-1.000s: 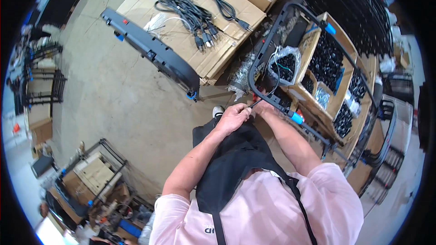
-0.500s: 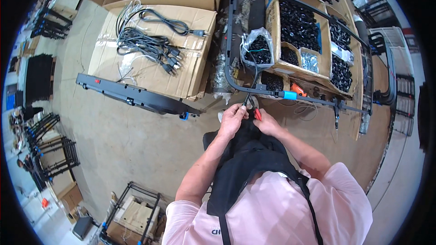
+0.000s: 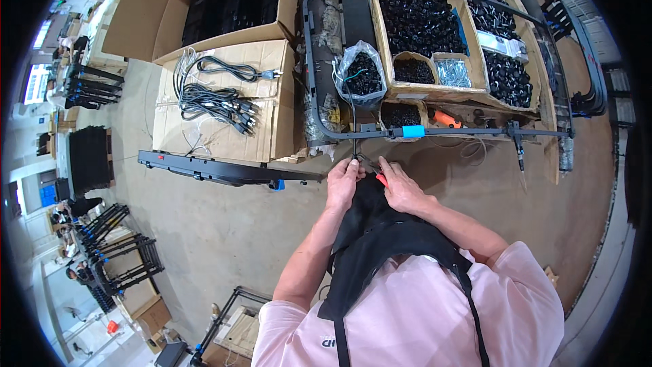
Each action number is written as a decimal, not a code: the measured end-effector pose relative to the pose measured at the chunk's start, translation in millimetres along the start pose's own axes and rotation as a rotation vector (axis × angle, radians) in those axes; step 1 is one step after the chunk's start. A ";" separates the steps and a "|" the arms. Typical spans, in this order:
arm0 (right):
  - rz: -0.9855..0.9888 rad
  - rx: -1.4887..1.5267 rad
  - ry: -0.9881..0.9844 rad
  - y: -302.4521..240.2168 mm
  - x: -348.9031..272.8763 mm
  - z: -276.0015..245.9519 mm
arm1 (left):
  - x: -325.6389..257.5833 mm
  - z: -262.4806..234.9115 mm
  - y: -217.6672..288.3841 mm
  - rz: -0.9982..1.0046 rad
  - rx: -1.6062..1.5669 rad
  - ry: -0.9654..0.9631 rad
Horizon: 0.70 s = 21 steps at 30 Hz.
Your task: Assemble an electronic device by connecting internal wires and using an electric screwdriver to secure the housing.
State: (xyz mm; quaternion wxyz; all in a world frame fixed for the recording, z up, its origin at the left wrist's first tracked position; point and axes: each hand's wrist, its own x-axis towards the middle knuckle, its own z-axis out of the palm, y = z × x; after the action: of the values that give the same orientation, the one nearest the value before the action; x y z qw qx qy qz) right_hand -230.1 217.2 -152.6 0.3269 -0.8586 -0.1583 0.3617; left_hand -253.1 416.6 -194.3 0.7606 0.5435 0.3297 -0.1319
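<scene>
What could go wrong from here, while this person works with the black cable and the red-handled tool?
First, the red-handled tool at the right grip sits close to the left grip, so a slip might pinch or nick the person's skin. Second, the black cable crosses the lower bar of the black frame; a hard pull might scrape its covering there.

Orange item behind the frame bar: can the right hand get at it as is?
Probably not directly: the right hand holds a red-handled tool, and the frame bar crosses between it and the orange item.
</scene>
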 end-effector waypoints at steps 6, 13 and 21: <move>0.014 -0.051 -0.034 -6.2 -5.1 -5.5 | -7.6 13.0 3.1 0.028 0.130 0.073; -0.067 -0.078 -0.036 -2.1 -7.6 -8.4 | -12.1 23.7 -3.2 0.129 0.199 0.135; -0.043 -0.245 0.080 -8.5 -11.5 3.3 | -3.9 11.2 0.2 0.275 0.602 0.070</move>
State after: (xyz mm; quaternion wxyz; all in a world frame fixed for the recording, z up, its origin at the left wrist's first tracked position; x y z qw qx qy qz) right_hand -240.7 219.1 -142.6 0.2334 -0.9021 -0.2067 0.2982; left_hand -251.9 405.9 -189.5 0.5646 0.7876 0.2254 -0.1008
